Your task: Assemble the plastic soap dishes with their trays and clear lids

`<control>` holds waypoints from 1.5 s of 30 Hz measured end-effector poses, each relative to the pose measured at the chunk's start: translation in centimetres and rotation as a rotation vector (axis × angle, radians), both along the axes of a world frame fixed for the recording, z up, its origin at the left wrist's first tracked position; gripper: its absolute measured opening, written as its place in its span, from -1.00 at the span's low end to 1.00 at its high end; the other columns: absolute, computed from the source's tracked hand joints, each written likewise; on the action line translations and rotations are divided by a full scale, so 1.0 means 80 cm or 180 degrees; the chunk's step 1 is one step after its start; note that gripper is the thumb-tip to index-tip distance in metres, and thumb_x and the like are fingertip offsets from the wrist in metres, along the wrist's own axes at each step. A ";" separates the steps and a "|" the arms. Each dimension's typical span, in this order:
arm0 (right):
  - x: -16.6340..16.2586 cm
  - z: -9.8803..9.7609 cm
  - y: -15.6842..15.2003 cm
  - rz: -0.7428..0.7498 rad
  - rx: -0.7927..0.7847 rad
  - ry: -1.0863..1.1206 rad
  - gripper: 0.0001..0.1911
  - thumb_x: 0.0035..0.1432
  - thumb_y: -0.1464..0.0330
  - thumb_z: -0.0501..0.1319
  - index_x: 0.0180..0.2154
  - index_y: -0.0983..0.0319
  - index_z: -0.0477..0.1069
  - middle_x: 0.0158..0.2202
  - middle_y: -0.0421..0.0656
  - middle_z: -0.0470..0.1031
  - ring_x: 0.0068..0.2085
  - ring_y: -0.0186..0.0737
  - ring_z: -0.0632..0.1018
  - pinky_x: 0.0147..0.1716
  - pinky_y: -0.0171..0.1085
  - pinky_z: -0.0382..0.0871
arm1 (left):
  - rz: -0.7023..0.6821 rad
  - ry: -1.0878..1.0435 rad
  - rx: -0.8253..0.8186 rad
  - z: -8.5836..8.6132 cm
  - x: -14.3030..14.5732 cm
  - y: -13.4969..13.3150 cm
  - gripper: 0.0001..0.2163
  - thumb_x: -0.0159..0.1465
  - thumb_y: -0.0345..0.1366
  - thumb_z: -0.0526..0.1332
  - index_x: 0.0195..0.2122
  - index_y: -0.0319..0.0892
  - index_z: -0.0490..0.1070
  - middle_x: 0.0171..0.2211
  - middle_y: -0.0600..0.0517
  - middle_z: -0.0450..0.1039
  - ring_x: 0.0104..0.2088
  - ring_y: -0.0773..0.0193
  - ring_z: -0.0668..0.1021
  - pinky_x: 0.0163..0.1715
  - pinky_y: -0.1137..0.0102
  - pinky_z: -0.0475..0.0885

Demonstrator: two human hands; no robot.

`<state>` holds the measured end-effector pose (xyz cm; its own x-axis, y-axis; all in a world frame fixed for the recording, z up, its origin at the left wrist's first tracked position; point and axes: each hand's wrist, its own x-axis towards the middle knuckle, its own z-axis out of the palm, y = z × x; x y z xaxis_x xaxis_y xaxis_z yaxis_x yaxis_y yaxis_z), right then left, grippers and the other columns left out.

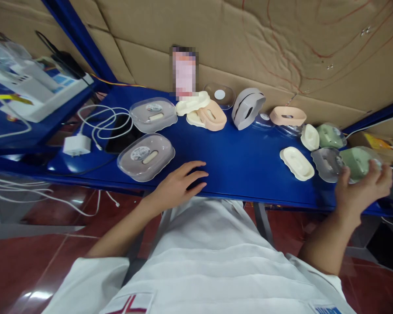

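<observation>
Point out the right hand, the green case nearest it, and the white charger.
Right hand [361, 190]: head view, middle of the hand.
Green case [356, 158]: head view, left part of its body.
White charger [76, 145]: head view, side of its body.

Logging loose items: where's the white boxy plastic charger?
In the head view, the charger sits at left, beside the looped white cable and left of the nearer lidded grey oval plastic dish.

**Lilac-grey soap dish [146, 157] and green soap dish [356, 159], well apart**

The first, a rounded oval, lies flat under a clear lid [131, 168] at the left front of the blue tabletop [236, 161]. The second lies at the right, partly hidden; its lid is hard to tell.
</observation>
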<state>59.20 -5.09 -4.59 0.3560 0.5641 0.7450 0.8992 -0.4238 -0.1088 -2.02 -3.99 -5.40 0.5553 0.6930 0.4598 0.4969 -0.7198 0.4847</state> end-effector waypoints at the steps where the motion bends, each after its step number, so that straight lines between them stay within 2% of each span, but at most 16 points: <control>1: -0.014 -0.002 0.001 0.0209 0.0057 -0.0134 -0.14 0.18 -0.17 0.28 0.33 0.21 0.43 0.38 0.42 0.34 0.43 0.52 0.36 0.21 0.46 0.22 | 0.0007 0.0009 0.0005 0.001 0.000 0.000 -0.79 0.52 -0.27 0.26 0.13 -0.12 0.56 0.30 -0.16 0.48 0.26 0.04 0.60 0.29 0.09 0.58; 4: -0.029 -0.005 0.001 0.0469 0.0319 -0.0350 -0.17 0.23 -0.24 0.18 0.28 0.17 0.50 0.36 0.35 0.38 0.40 0.49 0.39 0.22 0.47 0.20 | 0.0030 0.0030 0.0053 0.002 0.000 -0.001 -0.81 0.54 -0.26 0.26 0.11 -0.12 0.55 0.28 -0.15 0.50 0.23 0.08 0.62 0.27 0.13 0.59; 7: 0.007 -0.001 -0.006 0.0110 0.0673 -0.0222 0.03 0.19 -0.39 0.10 0.38 0.20 0.41 0.43 0.43 0.25 0.48 0.52 0.28 0.24 0.52 0.12 | 0.0018 0.0049 0.0124 0.002 0.000 -0.001 -0.82 0.55 -0.25 0.25 0.09 -0.14 0.56 0.26 -0.16 0.51 0.21 0.09 0.63 0.25 0.15 0.61; 10: 0.050 0.005 -0.015 -0.0276 0.0599 0.0102 0.20 0.09 -0.48 0.09 0.46 0.19 0.31 0.50 0.47 0.13 0.53 0.54 0.18 0.25 0.54 0.08 | 0.0018 0.0086 0.0142 0.002 0.001 -0.001 -0.83 0.54 -0.25 0.25 0.08 -0.12 0.57 0.26 -0.14 0.52 0.20 0.08 0.64 0.24 0.13 0.61; 13: 0.044 0.008 -0.015 -0.0284 0.0520 0.0085 0.21 0.10 -0.45 0.11 0.45 0.28 0.32 0.49 0.51 0.14 0.52 0.58 0.20 0.26 0.55 0.12 | 0.0021 0.0104 0.0162 0.002 0.002 0.000 -0.82 0.54 -0.25 0.26 0.07 -0.13 0.57 0.25 -0.15 0.53 0.20 0.06 0.64 0.25 0.12 0.61; 15: 0.005 0.006 -0.011 -0.0066 0.0774 -0.0167 0.02 0.25 -0.34 0.06 0.37 0.30 0.43 0.40 0.49 0.31 0.45 0.52 0.34 0.28 0.46 0.20 | 0.0014 0.0113 0.0172 0.001 0.002 0.000 -0.82 0.54 -0.25 0.25 0.08 -0.14 0.57 0.24 -0.15 0.54 0.19 0.07 0.64 0.24 0.12 0.61; 17: -0.051 0.003 -0.005 0.0413 0.0777 -0.0316 -0.22 0.42 -0.17 -0.01 0.24 0.27 0.54 0.22 0.39 0.52 0.30 0.39 0.53 0.24 0.32 0.36 | 0.0011 0.0121 0.0154 0.001 0.002 0.000 -0.82 0.55 -0.24 0.25 0.08 -0.13 0.57 0.24 -0.15 0.54 0.19 0.07 0.65 0.24 0.11 0.61; 20: -0.139 0.000 0.005 0.1243 -0.0533 -0.0067 -0.44 0.49 -0.01 0.07 0.10 0.23 0.63 0.02 0.18 0.68 0.07 0.24 0.66 0.11 0.13 0.52 | 0.0012 0.0119 0.0133 -0.001 0.002 0.001 -0.82 0.54 -0.24 0.25 0.07 -0.11 0.58 0.24 -0.13 0.55 0.20 0.07 0.64 0.25 0.09 0.61; 23: -0.208 0.005 0.015 0.1706 -0.1155 0.0028 -0.53 0.50 0.06 0.14 0.10 0.23 0.64 0.01 0.09 0.69 0.06 0.22 0.62 0.07 0.13 0.54 | 0.0013 0.0128 0.0127 -0.001 0.001 0.000 -0.81 0.54 -0.24 0.26 0.09 -0.11 0.57 0.25 -0.14 0.53 0.21 0.06 0.64 0.25 0.10 0.61; 26: -0.266 0.017 0.023 0.2600 -0.1416 0.0065 -0.60 0.52 0.15 0.15 0.17 0.18 0.60 0.07 0.02 0.69 0.13 0.17 0.59 0.13 0.15 0.54 | 0.0024 0.0118 0.0141 0.001 0.001 0.000 -0.76 0.54 -0.25 0.26 0.17 -0.13 0.54 0.28 -0.17 0.50 0.22 0.05 0.62 0.26 0.08 0.61; 28: -0.299 0.029 0.029 0.3306 -0.1586 0.0138 -0.64 0.53 0.18 0.17 0.19 0.13 0.59 0.11 -0.05 0.68 0.14 0.09 0.61 0.18 0.10 0.53 | 0.0023 0.0110 0.0160 0.003 0.002 0.000 -0.69 0.52 -0.27 0.28 0.25 -0.11 0.50 0.35 -0.19 0.45 0.30 0.00 0.57 0.32 0.02 0.56; 30: -0.325 0.044 0.044 0.3714 -0.1580 0.0174 -0.66 0.55 0.21 0.17 0.19 0.09 0.59 0.15 -0.08 0.67 0.15 0.03 0.63 0.21 0.05 0.53 | 0.0005 0.0161 0.0197 0.004 0.003 0.000 -0.60 0.51 -0.29 0.29 0.35 -0.06 0.44 0.45 -0.20 0.35 0.43 -0.08 0.45 0.39 -0.07 0.47; 33: -0.347 0.072 0.090 0.3556 -0.1263 -0.0039 -0.62 0.54 0.26 0.16 0.28 0.06 0.53 0.31 -0.04 0.55 0.32 0.14 0.53 0.34 0.18 0.38 | -0.0015 0.0351 0.0284 0.003 0.004 0.001 -0.50 0.51 -0.29 0.28 0.45 -0.04 0.35 0.53 -0.19 0.23 0.53 -0.13 0.32 0.44 -0.12 0.41; 37: -0.348 0.109 0.176 0.3204 -0.1145 -0.0528 -0.43 0.55 0.28 0.16 0.49 0.13 0.25 0.56 0.01 0.18 0.54 0.30 0.20 0.48 0.40 0.02 | 0.0030 0.0508 0.0335 0.001 0.005 0.001 -0.52 0.53 -0.25 0.26 0.45 -0.07 0.33 0.51 -0.17 0.28 0.51 -0.11 0.34 0.43 -0.07 0.42; 40: -0.338 0.124 0.215 0.3080 -0.1298 -0.0845 -0.41 0.59 0.29 0.09 0.51 0.31 0.16 0.48 0.10 0.27 0.50 0.25 0.25 0.47 0.36 -0.01 | 0.0047 0.0537 0.0303 0.001 0.005 0.001 -0.57 0.54 -0.23 0.25 0.40 -0.08 0.39 0.45 -0.16 0.37 0.44 -0.09 0.44 0.38 -0.05 0.46; 45: -0.308 0.112 0.204 0.2622 -0.1213 -0.0777 -0.58 0.40 0.32 0.28 0.21 0.35 0.49 0.19 0.12 0.50 0.29 0.29 0.44 0.30 0.33 0.22 | 0.0020 0.0452 0.0312 0.002 0.006 0.001 -0.63 0.53 -0.24 0.26 0.33 -0.12 0.45 0.38 -0.18 0.45 0.34 -0.07 0.53 0.34 -0.04 0.49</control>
